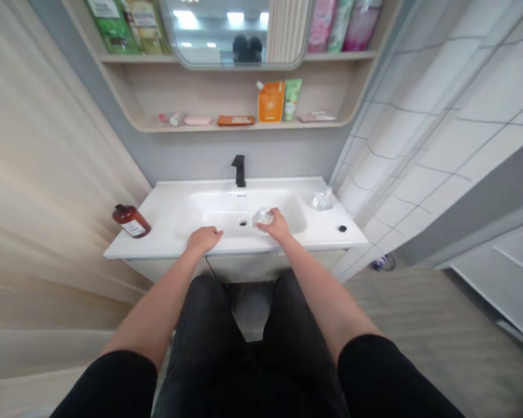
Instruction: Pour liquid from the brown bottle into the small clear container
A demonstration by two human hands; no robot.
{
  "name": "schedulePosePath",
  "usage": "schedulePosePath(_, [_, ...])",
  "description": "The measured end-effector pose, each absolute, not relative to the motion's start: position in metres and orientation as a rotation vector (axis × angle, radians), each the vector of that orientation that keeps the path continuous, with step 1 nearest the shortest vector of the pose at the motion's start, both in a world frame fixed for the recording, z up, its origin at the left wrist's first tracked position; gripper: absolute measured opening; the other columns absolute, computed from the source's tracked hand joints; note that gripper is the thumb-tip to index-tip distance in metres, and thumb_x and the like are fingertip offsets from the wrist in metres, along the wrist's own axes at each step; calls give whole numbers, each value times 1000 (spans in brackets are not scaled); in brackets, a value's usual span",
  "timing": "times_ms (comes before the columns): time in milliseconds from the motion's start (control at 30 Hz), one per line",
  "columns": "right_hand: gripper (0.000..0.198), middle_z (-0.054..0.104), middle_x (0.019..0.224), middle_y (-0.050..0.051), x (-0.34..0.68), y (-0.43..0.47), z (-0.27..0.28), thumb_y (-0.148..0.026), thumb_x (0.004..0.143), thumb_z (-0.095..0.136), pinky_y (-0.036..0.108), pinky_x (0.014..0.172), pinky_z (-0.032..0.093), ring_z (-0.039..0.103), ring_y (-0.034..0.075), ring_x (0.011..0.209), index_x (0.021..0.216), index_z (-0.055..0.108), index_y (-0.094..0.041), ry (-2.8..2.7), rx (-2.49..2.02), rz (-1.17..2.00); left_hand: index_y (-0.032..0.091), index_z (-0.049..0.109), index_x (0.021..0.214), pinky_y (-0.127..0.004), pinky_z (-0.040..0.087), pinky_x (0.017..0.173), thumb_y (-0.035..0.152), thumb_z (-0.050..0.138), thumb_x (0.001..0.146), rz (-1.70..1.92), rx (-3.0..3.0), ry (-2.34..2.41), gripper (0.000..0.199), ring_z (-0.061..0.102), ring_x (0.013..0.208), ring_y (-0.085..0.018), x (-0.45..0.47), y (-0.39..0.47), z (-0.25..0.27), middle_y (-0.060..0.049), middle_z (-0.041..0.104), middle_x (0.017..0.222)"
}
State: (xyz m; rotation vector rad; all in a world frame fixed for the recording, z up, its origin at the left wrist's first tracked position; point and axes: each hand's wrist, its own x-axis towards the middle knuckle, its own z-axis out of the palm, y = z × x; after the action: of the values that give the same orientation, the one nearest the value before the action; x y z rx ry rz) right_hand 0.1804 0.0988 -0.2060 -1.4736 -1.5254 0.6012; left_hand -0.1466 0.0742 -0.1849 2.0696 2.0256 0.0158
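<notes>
Bottle of reddish brown (pixel 131 222), with a black cap (pixel 120 207) and a white label (pixel 135 228), is at the left end of the white desk (pixel 163 203), at nine o'clock from the drain (pixel 243 223) of the basin (pixel 220 204). Next comes the person's left hand (pixel 204 238), between eight and nine o'clock, at the front rim of the basin; its fingers are curled and its thumb points toward three o'clock, but whether they grip the rim one cannot tell. A black tap (pixel 239 172) rises at twelve o'clock.

The clear container (pixel 261 217) is over the basin, at three o'clock from the drain and near it. It is colourless, see-through and rounded, with whitish glints across its side; its finer shape is blurred, and what it may hold cannot be told. The right hand (pixel 279 225) has it from the right, fingers and thumb pinching its side.

Farther right, between two and three o'clock, a second clear vessel (pixel 322 200) with a pale top sits on the desk, well apart from the hand. A small round black piece (pixel 342 229) lies beyond it at three o'clock, near the desk's right edge.
</notes>
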Motion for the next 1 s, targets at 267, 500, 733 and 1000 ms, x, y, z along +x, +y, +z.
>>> schedulePosePath(267, [66, 75, 125, 21, 247, 87, -174, -69, 83, 79, 49, 107, 56, 72, 39, 121, 122, 53, -22, -1265, -1767, 283, 24, 86, 119, -44, 58, 103, 57, 46, 106, 64, 2039, 2049, 54, 76, 127, -38, -145, 73, -182, -17, 83, 134])
schedulePosePath(500, [75, 75, 134, 31, 353, 76, -145, -61, 91, 83, 53, 111, 55, 72, 47, 131, 139, 57, -11, -1001, -2200, -9, 25, 86, 121, -46, 60, 103, 54, 48, 104, 45, 2029, 2061, 52, 76, 127, -40, -144, 76, -186, -18, 83, 134])
schedulePosePath(733, [82, 75, 132, 35, 379, 84, -145, -64, 89, 88, 59, 113, 53, 73, 49, 132, 141, 61, -7, -1019, -2401, -15, 24, 87, 120, -47, 60, 102, 52, 50, 103, 67, 2020, 2068, 50, 76, 126, -41, -144, 75, -185, -19, 83, 133])
schedulePosePath(1000, [90, 72, 132, 36, 380, 80, -147, -72, 80, 91, 63, 114, 50, 67, 51, 132, 136, 64, -7, -1070, -2411, -80, 25, 87, 119, -47, 60, 101, 52, 53, 101, 89, 2002, 2077, 48, 76, 126, -41, -144, 74, -186, -18, 83, 133])
